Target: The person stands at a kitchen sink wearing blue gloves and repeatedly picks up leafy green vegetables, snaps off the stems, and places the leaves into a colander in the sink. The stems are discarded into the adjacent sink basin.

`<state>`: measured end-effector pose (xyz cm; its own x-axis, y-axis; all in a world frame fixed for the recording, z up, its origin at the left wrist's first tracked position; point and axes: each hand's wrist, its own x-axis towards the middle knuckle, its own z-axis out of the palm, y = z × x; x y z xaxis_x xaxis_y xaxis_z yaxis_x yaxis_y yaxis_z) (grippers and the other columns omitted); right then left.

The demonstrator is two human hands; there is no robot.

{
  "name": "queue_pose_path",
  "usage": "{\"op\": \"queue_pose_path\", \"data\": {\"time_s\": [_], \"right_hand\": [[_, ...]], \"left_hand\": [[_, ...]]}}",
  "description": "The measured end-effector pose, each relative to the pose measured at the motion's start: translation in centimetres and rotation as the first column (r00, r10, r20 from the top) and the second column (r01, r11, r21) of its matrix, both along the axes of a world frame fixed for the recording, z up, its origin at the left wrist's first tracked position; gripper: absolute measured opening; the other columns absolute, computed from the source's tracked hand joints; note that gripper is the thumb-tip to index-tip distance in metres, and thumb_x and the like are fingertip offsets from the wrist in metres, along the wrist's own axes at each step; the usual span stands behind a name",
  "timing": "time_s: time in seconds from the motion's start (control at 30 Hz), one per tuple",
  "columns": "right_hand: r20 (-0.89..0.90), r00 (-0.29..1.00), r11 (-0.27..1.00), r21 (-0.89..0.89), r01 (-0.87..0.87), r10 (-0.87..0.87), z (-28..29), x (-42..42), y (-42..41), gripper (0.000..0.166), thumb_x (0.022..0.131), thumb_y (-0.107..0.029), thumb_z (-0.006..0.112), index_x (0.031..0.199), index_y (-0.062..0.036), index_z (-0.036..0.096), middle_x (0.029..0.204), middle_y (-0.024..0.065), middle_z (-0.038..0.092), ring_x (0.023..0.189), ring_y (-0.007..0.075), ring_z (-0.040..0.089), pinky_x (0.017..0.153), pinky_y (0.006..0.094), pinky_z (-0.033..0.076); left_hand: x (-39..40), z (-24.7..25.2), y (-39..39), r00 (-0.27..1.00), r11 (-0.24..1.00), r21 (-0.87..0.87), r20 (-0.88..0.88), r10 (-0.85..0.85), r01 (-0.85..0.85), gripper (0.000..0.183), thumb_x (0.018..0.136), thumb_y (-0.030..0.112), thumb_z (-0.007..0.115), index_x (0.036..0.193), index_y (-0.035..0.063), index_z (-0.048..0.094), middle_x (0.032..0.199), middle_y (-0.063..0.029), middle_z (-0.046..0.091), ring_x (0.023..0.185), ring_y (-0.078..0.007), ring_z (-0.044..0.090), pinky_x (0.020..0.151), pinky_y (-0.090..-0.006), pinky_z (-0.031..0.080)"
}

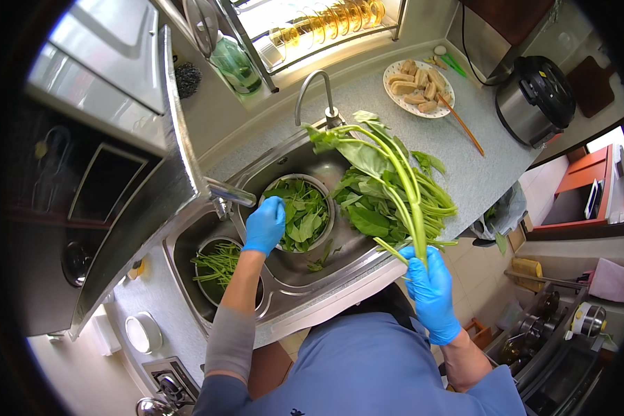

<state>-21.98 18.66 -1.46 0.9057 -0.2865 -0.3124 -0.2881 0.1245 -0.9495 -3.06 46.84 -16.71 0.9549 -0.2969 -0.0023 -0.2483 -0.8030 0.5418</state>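
Both of my hands wear blue gloves. My right hand [430, 291] grips the lower end of leafy green stalks [405, 192], which rise up over the counter edge. My left hand [265, 223] is at the left rim of a metal bowl [332, 208] of green leaves [304, 216] in the sink; its fingers look drawn together, and whether they hold anything is hidden. A heap of leafy greens [369, 208] lies at the sink's right side and on the counter. Cut green stems [221, 262] fill a round metal pot [208, 283] in the smaller left basin.
A tap [234, 192] reaches over the sink, with a thin curved spout [314, 78] behind. On the counter lie a plate [395, 101] of pale brown food pieces, an orange-brown stick [463, 127] and an electric cooker [533, 104]. A plastic bag [509, 210] hangs beyond the counter edge.
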Motion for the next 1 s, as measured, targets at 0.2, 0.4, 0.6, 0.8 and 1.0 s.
{"op": "queue_pose_path", "data": {"time_s": [0.2,0.4,0.6,0.8,1.0], "right_hand": [[-0.101,0.993,0.988,0.137,0.067,-0.053,1.3,-1.6,-0.9,0.016,0.101,-0.014,0.05,0.111,-0.0029,0.055,0.078,-0.0029,0.048,0.063,0.0023,0.04,0.055,0.018,0.035],[-0.13,0.99,0.97,0.225,0.089,-0.061,1.0,-2.0,-1.5,0.017,0.101,-0.015,0.05,0.112,-0.0029,0.054,0.08,-0.0021,0.05,0.062,0.0027,0.04,0.055,0.0178,0.036],[-0.074,0.994,0.937,0.335,0.098,-0.078,1.8,-2.3,-2.9,0.021,0.101,-0.019,0.05,0.112,-0.0012,0.054,0.079,-0.0005,0.05,0.062,0.0033,0.041,0.055,0.0183,0.036],[-0.103,0.993,0.956,0.282,0.085,-0.058,3.3,-2.9,-4.1,0.026,0.1,-0.021,0.052,0.114,0.0019,0.053,0.087,0.0035,0.057,0.067,0.0039,0.046,0.059,0.0196,0.042],[-0.139,0.99,0.981,0.188,0.04,-0.014,4.1,-3.3,-4.3,0.028,0.1,-0.021,0.052,0.116,0.0029,0.052,0.096,0.0067,0.061,0.07,0.005,0.05,0.063,0.0206,0.046]], "left_hand": [[4.5,-7.4,3.6,0.923,0.965,0.085,-0.324,-0.209,0.248,0.048,0.098,0.023,0.045,0.145,0.0111,0.039,0.144,-0.0202,0.043,0.128,-0.0367,0.047,0.106,-0.0386,0.039],[5.7,-3.0,4.1,0.829,0.945,-0.232,-0.555,0.067,-0.232,0.04,0.101,0.014,0.041,0.141,0.012,0.047,0.131,-0.0128,0.058,0.09,-0.0205,0.068,0.076,-0.032,0.052],[0.5,-4.8,-1.9,0.95,0.94,-0.205,-0.099,-0.296,0.271,0.03,0.092,0.005,0.05,0.12,0.0051,0.061,0.095,-0.0151,0.069,0.076,-0.0241,0.068,0.063,-0.0351,0.053],[-7.9,-16.9,-9.6,0.831,0.742,0.399,-0.399,-0.388,0.539,0.02,0.088,0.009,0.045,0.093,-0.006,0.058,0.077,-0.0259,0.067,0.069,-0.0388,0.068,0.061,-0.049,0.054],[-8.9,-23.8,-8.7,0.943,0.848,0.448,-0.289,-0.164,0.284,0.02,0.087,0.007,0.049,0.092,-0.0076,0.061,0.074,-0.0257,0.067,0.064,-0.0373,0.068,0.057,-0.0474,0.055]]}}
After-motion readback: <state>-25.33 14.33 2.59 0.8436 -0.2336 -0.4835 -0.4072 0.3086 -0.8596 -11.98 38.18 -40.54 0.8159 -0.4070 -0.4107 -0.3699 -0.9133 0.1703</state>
